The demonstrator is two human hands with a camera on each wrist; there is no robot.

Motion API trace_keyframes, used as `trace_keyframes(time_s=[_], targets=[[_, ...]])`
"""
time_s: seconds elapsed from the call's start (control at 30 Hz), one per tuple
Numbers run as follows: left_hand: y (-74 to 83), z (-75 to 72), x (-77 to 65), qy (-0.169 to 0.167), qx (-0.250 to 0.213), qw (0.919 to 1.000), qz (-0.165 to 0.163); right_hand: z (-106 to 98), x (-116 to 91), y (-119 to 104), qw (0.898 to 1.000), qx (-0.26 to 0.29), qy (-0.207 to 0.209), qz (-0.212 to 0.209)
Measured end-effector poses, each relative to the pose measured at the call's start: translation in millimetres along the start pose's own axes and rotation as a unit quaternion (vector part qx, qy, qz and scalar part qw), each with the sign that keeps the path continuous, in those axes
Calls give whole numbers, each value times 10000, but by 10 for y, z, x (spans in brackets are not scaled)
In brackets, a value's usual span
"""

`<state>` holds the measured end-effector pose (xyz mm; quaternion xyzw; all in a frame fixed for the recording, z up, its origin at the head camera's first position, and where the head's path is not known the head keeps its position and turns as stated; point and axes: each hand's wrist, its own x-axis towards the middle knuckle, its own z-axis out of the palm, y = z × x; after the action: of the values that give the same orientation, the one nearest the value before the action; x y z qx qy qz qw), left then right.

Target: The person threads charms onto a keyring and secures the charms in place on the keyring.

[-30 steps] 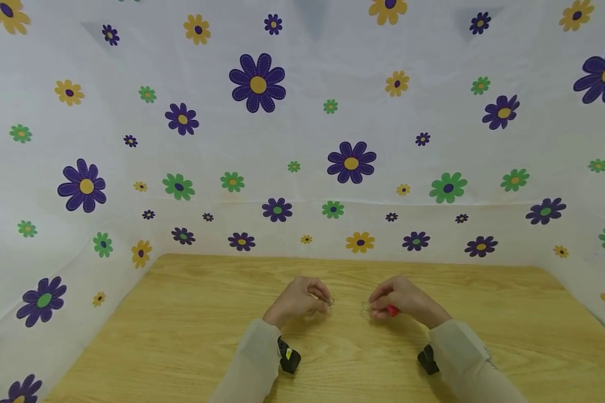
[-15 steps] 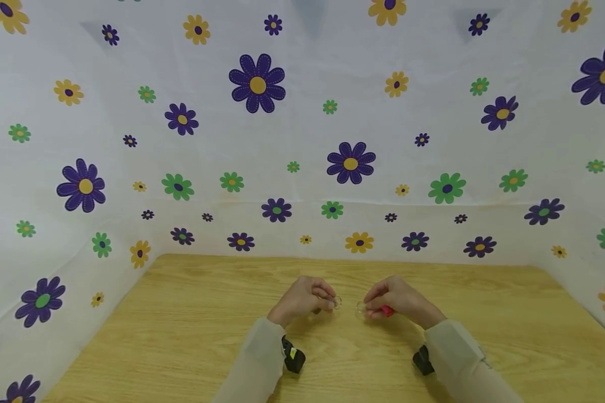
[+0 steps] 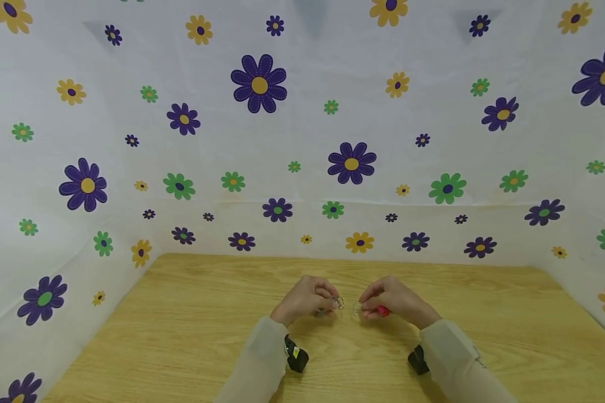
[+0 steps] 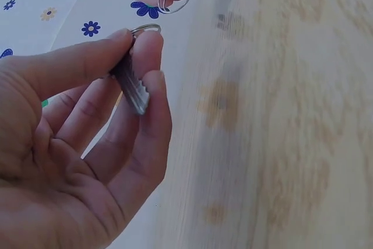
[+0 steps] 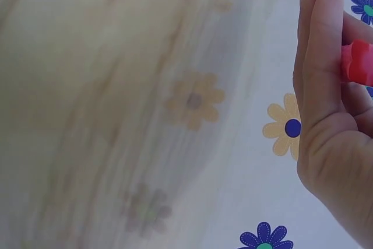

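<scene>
My left hand (image 3: 302, 299) pinches a metal key (image 4: 133, 88) between thumb and fingers, its toothed blade pointing down in the left wrist view. A small metal ring (image 4: 147, 27) sticks up past those fingertips. Opposite, my right hand (image 3: 397, 300) pinches a thin key ring (image 4: 176, 11), and a pinkish-red piece (image 5: 358, 62) shows under its palm. What that red piece is, and whether it joins the ring, I cannot tell. The two rings face each other with a narrow gap between them, both held above the table.
Under both hands lies a wood-grain table (image 3: 206, 341). White cloth (image 3: 302, 134) printed with purple, yellow and green flowers rises behind it and along both sides. Black wrist cameras hang under the left wrist (image 3: 296, 358) and the right wrist (image 3: 418, 361).
The hands have drawn closer together: the left one moved slightly right, the right one slightly left. The gap between the rings has narrowed. Both grips are kept.
</scene>
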<state>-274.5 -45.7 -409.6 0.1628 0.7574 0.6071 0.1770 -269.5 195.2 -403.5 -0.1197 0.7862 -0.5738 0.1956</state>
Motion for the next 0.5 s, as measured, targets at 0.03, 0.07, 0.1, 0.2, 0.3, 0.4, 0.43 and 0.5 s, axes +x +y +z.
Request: trace_keyframes(time_s=[0.03, 0.07, 0.1, 0.2, 0.3, 0.4, 0.43, 0.5], targets=[[2, 5, 2, 6, -1, 10000, -24, -2, 5, 4, 10000, 4, 3, 2], [5, 10, 3, -6, -3, 10000, -32, -1, 4, 4, 10000, 9, -11, -4], [8, 15, 3, -25, 7, 10000, -23, 1, 2, 2, 10000, 24, -13, -2], [20, 31, 13, -81, 14, 10000, 14, 18, 6, 3, 10000, 63, 20, -8], [28, 46, 25, -171, -13, 9998, 65, 41, 6, -5, 9999, 120, 28, 12], [27, 58, 41, -246, -53, 9997, 79, 62, 8, -21, 9999, 140, 2, -13], [26, 61, 46, -266, -65, 9996, 81, 68, 8, -28, 9999, 136, -8, -30], [26, 69, 55, -299, -68, 9995, 87, 74, 7, -37, 9999, 138, -46, -81]])
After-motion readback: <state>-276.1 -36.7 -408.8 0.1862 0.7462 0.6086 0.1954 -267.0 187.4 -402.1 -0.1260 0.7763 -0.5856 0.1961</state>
